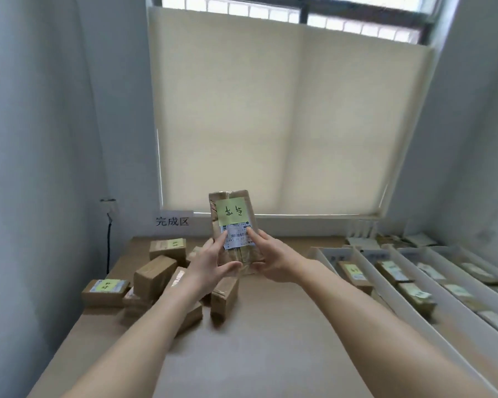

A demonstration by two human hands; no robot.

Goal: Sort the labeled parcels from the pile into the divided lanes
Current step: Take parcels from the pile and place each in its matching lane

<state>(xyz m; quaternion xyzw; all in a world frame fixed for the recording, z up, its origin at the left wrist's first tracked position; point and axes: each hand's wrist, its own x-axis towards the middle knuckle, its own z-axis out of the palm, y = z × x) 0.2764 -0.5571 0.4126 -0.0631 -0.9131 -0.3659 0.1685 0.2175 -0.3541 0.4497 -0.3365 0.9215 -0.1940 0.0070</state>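
Wall sign (pixel 172 221) "完成区", both hands gripping green-noted parcel (pixel 233 228)

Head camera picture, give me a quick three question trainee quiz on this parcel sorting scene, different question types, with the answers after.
1. True or false: both hands hold the raised parcel.
2. The pile lies on which side of the table? A) left B) right
3. Fill in: the sticky note on the raised parcel is ____ in colour.

Key: 1 true, left hand and right hand grip it; 2 A, the lanes are right; 3 green.
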